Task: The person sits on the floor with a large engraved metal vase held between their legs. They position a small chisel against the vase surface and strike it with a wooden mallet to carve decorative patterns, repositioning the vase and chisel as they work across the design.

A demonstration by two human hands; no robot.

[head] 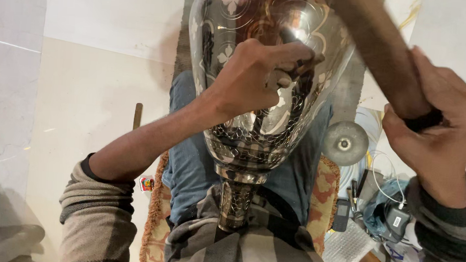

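A large shiny metal vase [255,132] with engraved flowers and a net pattern lies across my lap, its narrow foot [235,205] toward my belly. My left hand [256,75] rests on the vase's side, fingers pinched around a small dark chisel-like tool [303,65] held against the metal. My right hand [435,129] is raised at the right, closed around the brown wooden handle of a hammer [381,48]; its head is out of frame at the top.
I sit on a patterned cushion [155,224] on a pale tiled floor [83,82]. At the right lie a round metal disc [345,143], white cables, small tools and bubble wrap [348,246]. A thin stick [137,116] lies at the left.
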